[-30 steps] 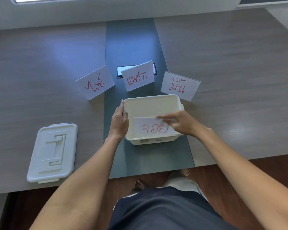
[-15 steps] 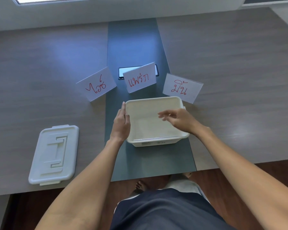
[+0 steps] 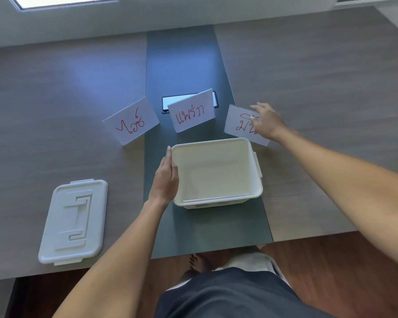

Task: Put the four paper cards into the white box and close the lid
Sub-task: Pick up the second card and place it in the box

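Observation:
The white box [image 3: 255,171] stands uncovered on the dark centre strip of the table. One card stands against its near inner wall; only the top edge [image 3: 216,197] shows. My left hand [image 3: 164,177] grips the box's left rim. Three cards with red writing stand behind the box: left card [image 3: 130,121], middle card [image 3: 191,111], right card [image 3: 239,122]. My right hand [image 3: 265,121] is over the right card, fingers spread around its top right corner; a firm grip is not visible. The white lid [image 3: 75,221] lies flat at the near left.
A black phone [image 3: 170,102] lies flat behind the middle card. The table's near edge [image 3: 308,236] runs just in front of the box. Wooden floor, my feet and dark clothing show below it.
My right hand let go of the fourth card inside the box, then moved back and right to the right card. My left hand stayed on the box rim.

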Available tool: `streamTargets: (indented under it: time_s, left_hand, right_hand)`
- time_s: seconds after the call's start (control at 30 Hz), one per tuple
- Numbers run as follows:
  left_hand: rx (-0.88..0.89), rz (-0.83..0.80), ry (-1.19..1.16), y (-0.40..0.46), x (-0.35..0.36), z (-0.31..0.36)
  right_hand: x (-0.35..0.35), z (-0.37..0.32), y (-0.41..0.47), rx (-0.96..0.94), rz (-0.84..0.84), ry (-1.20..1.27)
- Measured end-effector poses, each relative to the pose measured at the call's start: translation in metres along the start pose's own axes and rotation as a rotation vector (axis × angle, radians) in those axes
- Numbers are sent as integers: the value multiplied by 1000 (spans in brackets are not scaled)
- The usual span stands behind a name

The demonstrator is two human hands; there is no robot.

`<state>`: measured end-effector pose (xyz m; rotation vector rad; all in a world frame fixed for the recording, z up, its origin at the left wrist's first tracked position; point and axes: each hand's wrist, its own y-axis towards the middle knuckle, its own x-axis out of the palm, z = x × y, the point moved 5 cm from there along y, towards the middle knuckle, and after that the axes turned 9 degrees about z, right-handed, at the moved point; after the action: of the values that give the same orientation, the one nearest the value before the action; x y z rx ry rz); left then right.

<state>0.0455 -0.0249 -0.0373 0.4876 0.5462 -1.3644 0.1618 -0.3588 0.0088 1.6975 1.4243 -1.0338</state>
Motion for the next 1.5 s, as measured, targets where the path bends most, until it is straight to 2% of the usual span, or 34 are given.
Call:
streamTargets:
  time_s: [0.13, 0.3, 0.53, 0.73, 1.07, 1.27, 1.5]
  left_hand:
    - [3, -6, 5, -1, -1, 1]
    - [9, -4, 18, -1, -1, 1]
    - [7, -10, 20, -1, 1, 0]
    - [10, -18, 4, -1, 0, 0]
    - [8, -11, 17, -2, 1, -1]
    - [-14, -13, -12, -2, 0, -2]
    - [-21, 0, -34, -1, 0, -3]
  right_hand:
    - [22, 35, -1, 125, -139, -185]
    - [19, 36, 2, 65, -42, -343]
    - [18, 33, -6, 138, -30, -157]
    - [-2, 7, -19, 97, 162, -47]
    - [-53, -61, -60, -199, 411, 211]
    - [-73, -82, -88, -316, 287, 361]
    - [-55, -78, -137, -402, 142, 408]
